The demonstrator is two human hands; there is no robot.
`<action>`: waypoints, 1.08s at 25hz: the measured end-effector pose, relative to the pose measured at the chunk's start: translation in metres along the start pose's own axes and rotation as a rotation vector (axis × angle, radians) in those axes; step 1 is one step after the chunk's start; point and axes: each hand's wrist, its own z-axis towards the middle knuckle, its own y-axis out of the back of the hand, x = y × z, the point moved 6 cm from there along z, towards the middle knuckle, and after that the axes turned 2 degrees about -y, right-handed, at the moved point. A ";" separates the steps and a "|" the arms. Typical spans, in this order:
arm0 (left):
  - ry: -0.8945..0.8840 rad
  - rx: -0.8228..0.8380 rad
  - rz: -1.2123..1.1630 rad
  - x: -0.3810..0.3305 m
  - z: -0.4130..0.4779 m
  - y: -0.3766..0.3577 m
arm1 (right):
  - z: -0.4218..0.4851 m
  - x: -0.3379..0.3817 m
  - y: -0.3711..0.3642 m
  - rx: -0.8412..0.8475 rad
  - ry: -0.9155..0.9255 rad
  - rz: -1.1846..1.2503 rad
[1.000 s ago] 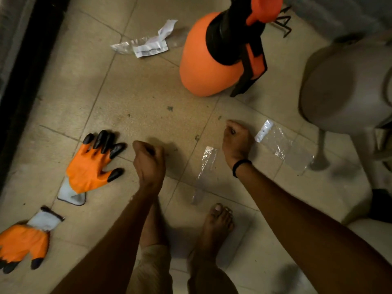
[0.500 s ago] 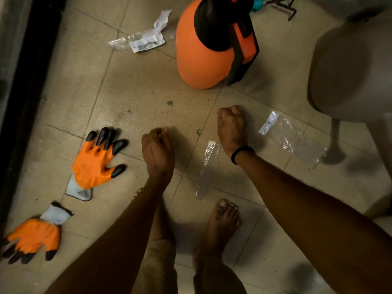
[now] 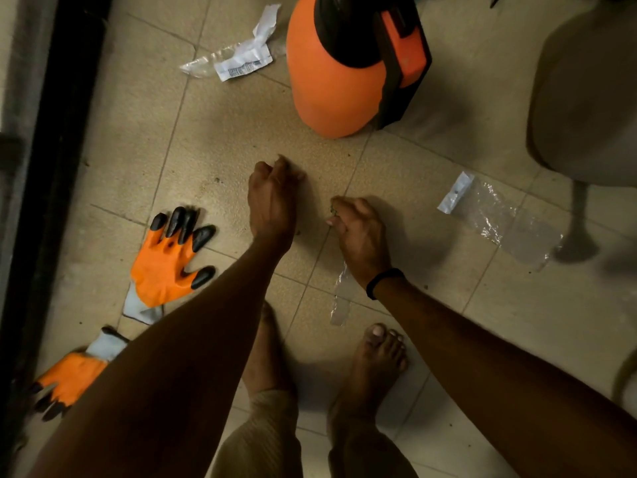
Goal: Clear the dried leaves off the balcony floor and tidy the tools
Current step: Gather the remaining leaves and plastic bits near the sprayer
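Both my hands are low over the tiled balcony floor (image 3: 241, 139). My left hand (image 3: 272, 201) has its fingers curled round some dark dried-leaf bits (image 3: 285, 164) at its fingertips. Just to its right, my right hand (image 3: 360, 229), with a black band on the wrist, pinches a small dried leaf piece (image 3: 333, 210) between thumb and fingers. A few tiny leaf crumbs (image 3: 217, 180) lie scattered on the tiles. An orange pressure sprayer (image 3: 331, 81) with a black top stands just beyond my hands. Two orange gloves with black claw tips lie to the left, one (image 3: 165, 267) near my left forearm, the other (image 3: 72, 377) at the lower left.
Clear plastic wrappers lie on the floor: one with a white label (image 3: 241, 58) at the back, one (image 3: 499, 219) to the right, a strip (image 3: 341, 301) under my right wrist. A pale seat on a leg (image 3: 586, 108) stands right. A dark door track (image 3: 51, 201) runs along the left. My bare feet (image 3: 375, 353) are below.
My left hand moved forward towards the sprayer. My right hand moved back and left, off the tile by the wrapper, and now pinches a leaf bit. My view shifted closer to the floor.
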 end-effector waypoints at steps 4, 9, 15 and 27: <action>0.069 -0.034 -0.040 0.021 0.008 -0.012 | 0.010 0.001 -0.004 0.009 0.126 -0.204; 0.098 -0.126 -0.054 0.023 0.017 0.006 | 0.031 0.005 0.006 0.023 0.048 -0.199; -0.196 -0.127 0.297 0.094 -0.027 0.060 | 0.035 -0.003 0.024 -0.006 -0.363 0.255; -0.812 0.187 0.623 0.201 -0.043 0.070 | -0.027 0.039 -0.036 0.083 0.083 -0.135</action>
